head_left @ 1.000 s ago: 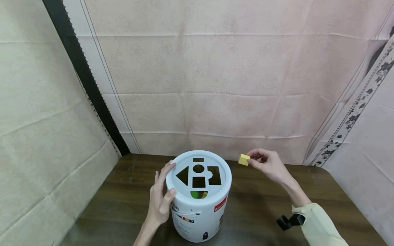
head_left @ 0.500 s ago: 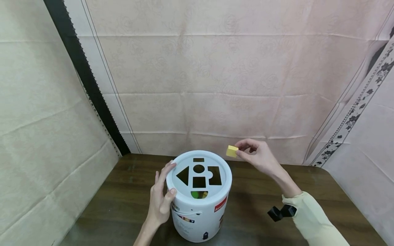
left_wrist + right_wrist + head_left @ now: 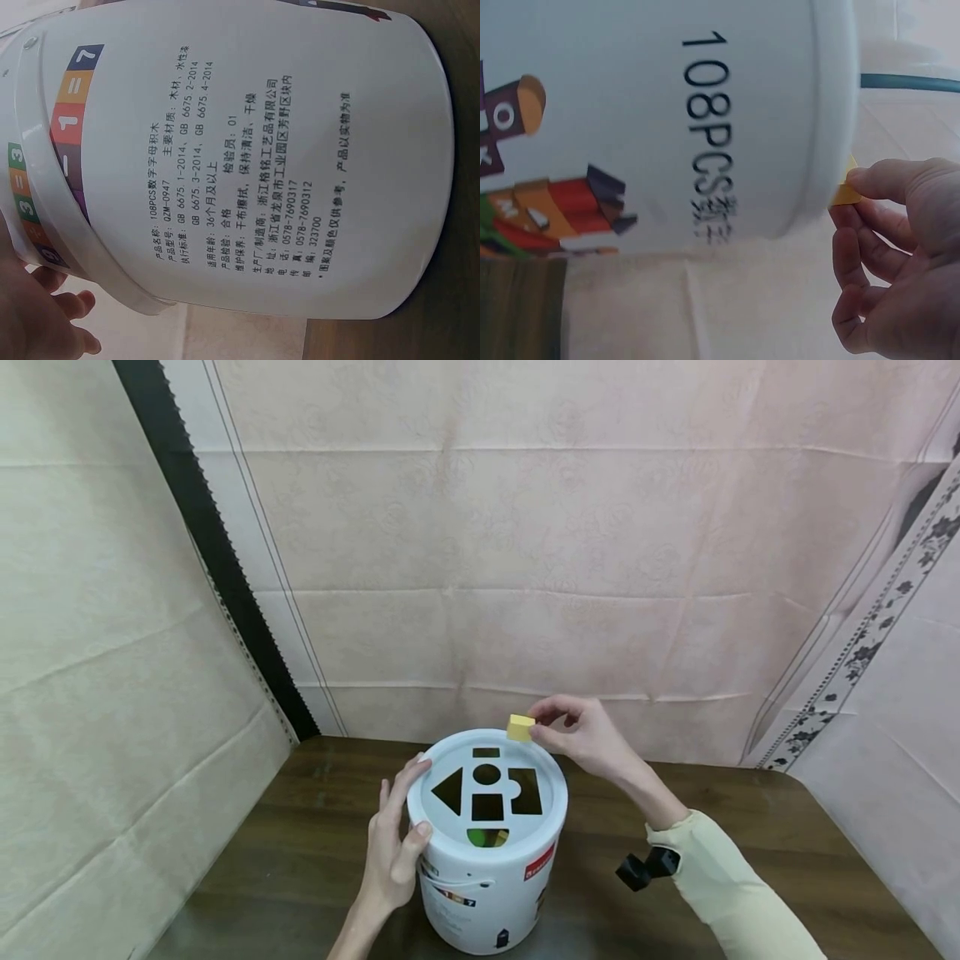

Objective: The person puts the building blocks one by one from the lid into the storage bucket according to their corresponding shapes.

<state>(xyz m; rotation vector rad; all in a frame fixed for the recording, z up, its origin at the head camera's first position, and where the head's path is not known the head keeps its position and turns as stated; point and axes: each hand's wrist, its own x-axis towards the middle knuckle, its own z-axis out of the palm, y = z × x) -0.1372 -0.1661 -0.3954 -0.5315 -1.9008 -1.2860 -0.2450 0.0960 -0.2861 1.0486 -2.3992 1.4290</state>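
A white bucket [image 3: 480,910] of toy blocks, printed with letters and figures, stands upright on the table. Its pale lid [image 3: 450,831] has several shaped cut-outs, among them a triangle, a circle and a square. Green and yellow pieces show through the half-round cut-out near the front. My left hand [image 3: 392,856] holds the bucket at its left rim, thumb and fingers on the lid's edge. Between thumb and fingers, my right hand [image 3: 585,739] pinches a small yellow block [image 3: 521,727] over the lid's back right edge. In the right wrist view, the bucket's rim partly hides the block [image 3: 847,194].
The bucket stands on a dark wooden table [image 3: 300,860]. Pale cloth [image 3: 570,568] hangs behind it and at both sides. A handle [image 3: 67,195] runs along the bucket's side in the left wrist view. A black wrist camera [image 3: 648,867] sits at the right sleeve.
My right hand has carried the yellow block leftward, from right of the bucket to the lid's back right edge. My left hand and the bucket have stayed in place.
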